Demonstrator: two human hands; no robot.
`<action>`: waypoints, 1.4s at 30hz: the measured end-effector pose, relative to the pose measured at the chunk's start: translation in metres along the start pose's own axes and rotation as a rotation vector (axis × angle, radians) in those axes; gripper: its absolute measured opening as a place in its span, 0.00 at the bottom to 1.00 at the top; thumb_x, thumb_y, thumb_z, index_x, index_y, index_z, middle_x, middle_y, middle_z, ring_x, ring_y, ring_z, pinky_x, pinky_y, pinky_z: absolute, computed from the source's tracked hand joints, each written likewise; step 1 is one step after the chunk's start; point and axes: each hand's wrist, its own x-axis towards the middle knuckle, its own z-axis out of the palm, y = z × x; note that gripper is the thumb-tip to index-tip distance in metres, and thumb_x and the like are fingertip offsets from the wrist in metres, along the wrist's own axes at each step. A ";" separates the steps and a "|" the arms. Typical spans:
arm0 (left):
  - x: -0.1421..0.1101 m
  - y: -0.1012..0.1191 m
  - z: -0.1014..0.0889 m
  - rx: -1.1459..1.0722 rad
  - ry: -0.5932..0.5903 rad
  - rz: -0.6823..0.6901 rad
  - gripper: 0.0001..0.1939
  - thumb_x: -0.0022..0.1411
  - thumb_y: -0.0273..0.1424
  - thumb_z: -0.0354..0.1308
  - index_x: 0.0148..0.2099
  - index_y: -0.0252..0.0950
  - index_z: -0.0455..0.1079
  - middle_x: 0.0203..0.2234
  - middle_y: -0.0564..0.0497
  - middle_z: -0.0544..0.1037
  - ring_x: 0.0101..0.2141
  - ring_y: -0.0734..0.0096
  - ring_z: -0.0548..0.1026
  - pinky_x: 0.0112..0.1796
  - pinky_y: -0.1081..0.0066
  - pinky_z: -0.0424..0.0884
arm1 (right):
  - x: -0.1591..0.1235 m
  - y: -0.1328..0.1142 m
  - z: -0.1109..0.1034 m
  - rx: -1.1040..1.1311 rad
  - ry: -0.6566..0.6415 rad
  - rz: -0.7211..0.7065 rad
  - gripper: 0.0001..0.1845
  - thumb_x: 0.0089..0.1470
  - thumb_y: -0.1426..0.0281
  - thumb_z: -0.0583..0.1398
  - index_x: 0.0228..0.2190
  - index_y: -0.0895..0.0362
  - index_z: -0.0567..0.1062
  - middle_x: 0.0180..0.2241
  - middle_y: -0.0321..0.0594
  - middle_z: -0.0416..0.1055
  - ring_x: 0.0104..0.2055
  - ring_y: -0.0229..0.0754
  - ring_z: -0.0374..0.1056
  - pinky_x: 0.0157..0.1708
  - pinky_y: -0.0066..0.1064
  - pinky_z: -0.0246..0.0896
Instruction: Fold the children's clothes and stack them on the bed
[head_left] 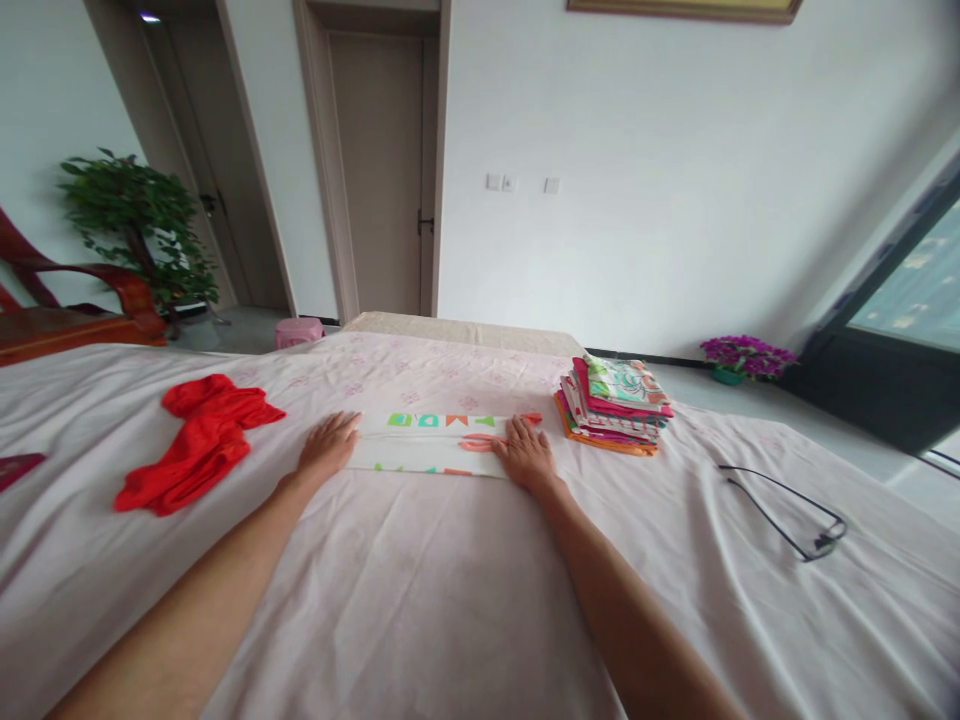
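A white cloth (420,452) with green, teal and orange printed shapes lies folded into a long flat strip on the pale bedsheet (450,560). My left hand (330,443) rests flat on its left end, fingers stretched out. On the right end lies my right hand (528,454), palm down with the fingers spread. Just right of that hand stands a stack of folded cloths (611,410) in red, orange, white and printed patterns. Crumpled red cloth (199,445) lies to the left of my left hand, apart from it.
Black-framed glasses (799,515) lie on the sheet at the right. A dark red item (19,468) shows at the left edge. Beyond the bed are a pink stool (298,331), a wooden chair (82,300), a leafy plant (139,225) and purple flowers (742,353).
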 end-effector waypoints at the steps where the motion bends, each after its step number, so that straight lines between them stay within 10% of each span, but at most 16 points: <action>1: 0.000 0.000 -0.001 -0.016 0.005 0.002 0.27 0.68 0.32 0.39 0.67 0.39 0.61 0.65 0.43 0.63 0.64 0.59 0.60 0.61 0.58 0.56 | 0.000 0.000 0.001 0.000 0.004 -0.003 0.39 0.66 0.51 0.40 0.67 0.64 0.52 0.69 0.48 0.40 0.72 0.49 0.36 0.66 0.52 0.36; 11: 0.001 -0.003 -0.011 -0.223 0.108 -0.048 0.24 0.65 0.30 0.42 0.59 0.37 0.68 0.58 0.47 0.73 0.58 0.68 0.69 0.57 0.70 0.63 | 0.001 0.002 0.005 -0.012 0.038 -0.020 0.38 0.66 0.52 0.41 0.67 0.64 0.54 0.69 0.51 0.43 0.71 0.51 0.38 0.66 0.51 0.38; 18: -0.012 0.000 -0.017 -0.257 0.216 -0.159 0.24 0.59 0.44 0.53 0.53 0.38 0.70 0.48 0.42 0.76 0.50 0.55 0.73 0.50 0.62 0.69 | 0.001 0.004 0.008 -0.042 0.071 -0.042 0.36 0.66 0.53 0.43 0.66 0.62 0.55 0.69 0.50 0.45 0.71 0.50 0.41 0.65 0.51 0.39; 30: -0.010 -0.003 -0.018 -0.085 0.236 0.028 0.09 0.61 0.34 0.51 0.36 0.39 0.72 0.37 0.46 0.77 0.43 0.58 0.73 0.48 0.61 0.66 | -0.006 -0.003 0.001 -0.025 0.188 -0.092 0.27 0.67 0.59 0.47 0.61 0.56 0.64 0.64 0.45 0.59 0.68 0.48 0.47 0.64 0.42 0.45; 35: -0.017 0.016 -0.034 -0.050 0.393 0.281 0.09 0.61 0.31 0.55 0.43 0.40 0.73 0.47 0.45 0.74 0.50 0.56 0.68 0.53 0.58 0.61 | -0.012 -0.006 -0.012 -0.049 0.281 -0.192 0.21 0.67 0.65 0.47 0.55 0.52 0.72 0.59 0.43 0.66 0.64 0.48 0.54 0.63 0.41 0.42; 42: -0.005 0.049 -0.042 -0.006 0.179 0.475 0.08 0.61 0.29 0.59 0.44 0.40 0.74 0.40 0.46 0.76 0.43 0.58 0.70 0.45 0.61 0.64 | -0.008 -0.034 -0.033 -0.020 0.260 -0.339 0.15 0.66 0.65 0.52 0.42 0.50 0.79 0.41 0.43 0.75 0.45 0.45 0.64 0.47 0.36 0.54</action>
